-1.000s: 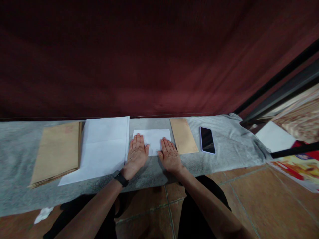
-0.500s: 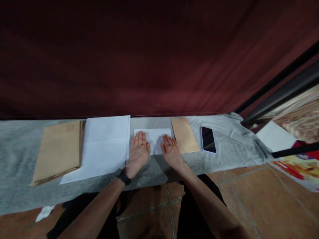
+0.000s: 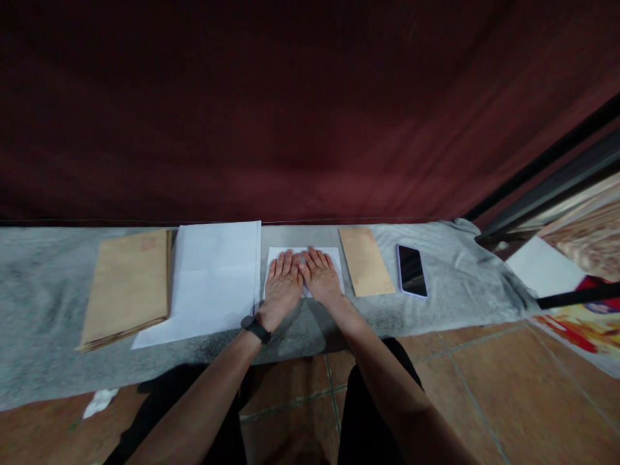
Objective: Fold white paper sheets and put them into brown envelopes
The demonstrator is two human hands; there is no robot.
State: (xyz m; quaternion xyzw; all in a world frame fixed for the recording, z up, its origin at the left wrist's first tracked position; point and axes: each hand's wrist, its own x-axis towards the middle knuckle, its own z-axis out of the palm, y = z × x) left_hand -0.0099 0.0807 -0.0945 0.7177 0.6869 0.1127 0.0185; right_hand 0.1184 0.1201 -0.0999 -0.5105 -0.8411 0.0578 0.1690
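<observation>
A small white sheet of paper [image 3: 334, 254], which looks folded, lies flat in front of me on the grey cloth. My left hand [image 3: 283, 278] rests palm down on its left half, fingers stretched out. Beside it, my right hand [image 3: 320, 276] lies flat on the paper's right half, and the two thumbs meet near the middle. Both hands cover much of the paper. Just to the right is a single brown envelope [image 3: 367, 261]. Left of my hands lie large white sheets of paper [image 3: 213, 278].
A stack of brown envelopes [image 3: 126, 281] overlaps the white sheets on the left. A phone [image 3: 411, 271] with a dark screen lies to the right. Behind the cloth-covered surface [image 3: 455, 278] hangs a dark red curtain [image 3: 290, 129]. Black bars [image 3: 576, 297] stand at the right.
My hands have moved inward on the white paper until the thumbs meet. My left hand has turned from its edge to palm down. The view has shifted slightly.
</observation>
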